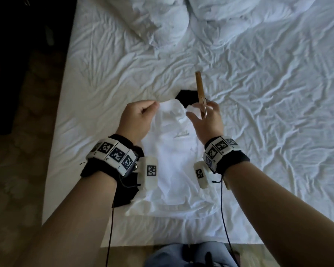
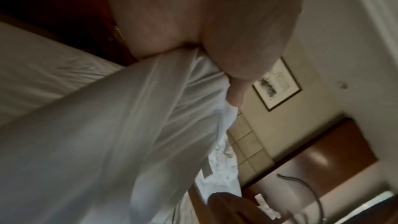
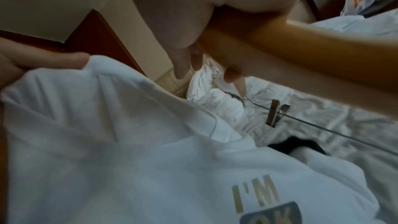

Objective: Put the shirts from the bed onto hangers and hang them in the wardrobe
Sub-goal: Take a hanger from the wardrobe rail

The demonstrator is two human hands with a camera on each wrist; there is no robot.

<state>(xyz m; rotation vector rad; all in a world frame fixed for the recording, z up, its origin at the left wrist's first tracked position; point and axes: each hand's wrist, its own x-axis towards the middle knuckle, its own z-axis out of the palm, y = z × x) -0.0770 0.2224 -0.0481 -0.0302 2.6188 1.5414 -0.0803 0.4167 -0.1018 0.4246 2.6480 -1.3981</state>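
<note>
bed [image 1: 258, 112]: rumpled white sheet, fills most of the head view.
pillows [image 1: 162, 22]: two, white, at the far end.
white shirt [image 1: 172, 160]: lies on the near part of the bed, print reads "i'm", collar end lifted.
black garment [image 1: 185, 97]: partly under the shirt, probably another shirt.
hanger [image 1: 200, 91]: wooden, above the collar, metal clip bar below it.
left hand [image 1: 137, 120]: fingers curled, pinching the collar edge.
right hand [image 1: 206, 120]: gripping the hanger.
</note>
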